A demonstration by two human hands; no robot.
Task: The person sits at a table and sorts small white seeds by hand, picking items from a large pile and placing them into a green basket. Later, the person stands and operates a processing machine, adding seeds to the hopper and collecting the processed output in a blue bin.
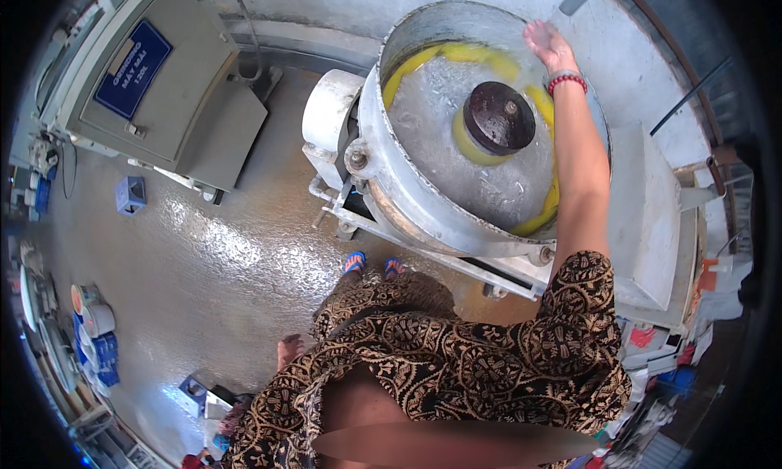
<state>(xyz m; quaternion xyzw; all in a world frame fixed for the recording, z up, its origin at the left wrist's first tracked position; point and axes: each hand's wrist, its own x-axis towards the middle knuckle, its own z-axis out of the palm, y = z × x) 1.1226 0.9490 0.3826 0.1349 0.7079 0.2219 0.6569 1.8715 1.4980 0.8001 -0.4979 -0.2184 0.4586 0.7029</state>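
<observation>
A large round metal tub [381, 115] with a yellow lining [411, 67] stands before me, part of a floor-standing machine. Grey, wet-looking contents [432, 127] fill it around a central post with a dark round cap [498, 117]; what they are made of I cannot make out. My right arm reaches over the tub's right side. At its far right rim is my right hand [550, 47], open, no object visible in it; whether it touches the rim is unclear. Low beside my patterned clothing hangs my left hand [290, 351], partly hidden, fingers loosely apart and holding nothing visible.
A grey metal cabinet [167, 103] with a blue sign stands at the left. On the wet floor [204, 257] are a small blue stool [130, 195] and stacked containers [98, 318]. A white cylindrical housing [330, 107] juts from the tub's left side. A pale sloped box [643, 216] stands right.
</observation>
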